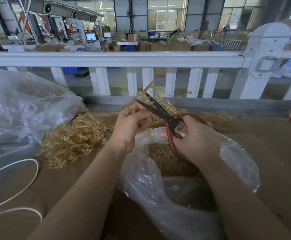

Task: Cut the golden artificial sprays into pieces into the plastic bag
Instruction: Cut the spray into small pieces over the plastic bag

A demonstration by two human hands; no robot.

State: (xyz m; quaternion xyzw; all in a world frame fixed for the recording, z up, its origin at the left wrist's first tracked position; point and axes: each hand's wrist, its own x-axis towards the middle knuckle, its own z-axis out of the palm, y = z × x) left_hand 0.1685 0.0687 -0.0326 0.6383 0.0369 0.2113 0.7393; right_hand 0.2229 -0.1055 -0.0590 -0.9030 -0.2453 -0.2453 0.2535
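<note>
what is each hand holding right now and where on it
The right hand grips the black-bladed scissors by their red loop handles. The left hand pinches a golden artificial spray by its lower stem, below the open blades.

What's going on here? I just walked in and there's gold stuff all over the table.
A person is cutting golden artificial sprays. The left hand holds one spray up, while the right hand grips red-handled scissors, blades open around the stem. Right beneath sits an open plastic bag already holding cut pieces. A heap of uncut sprays waits on the left.
</note>
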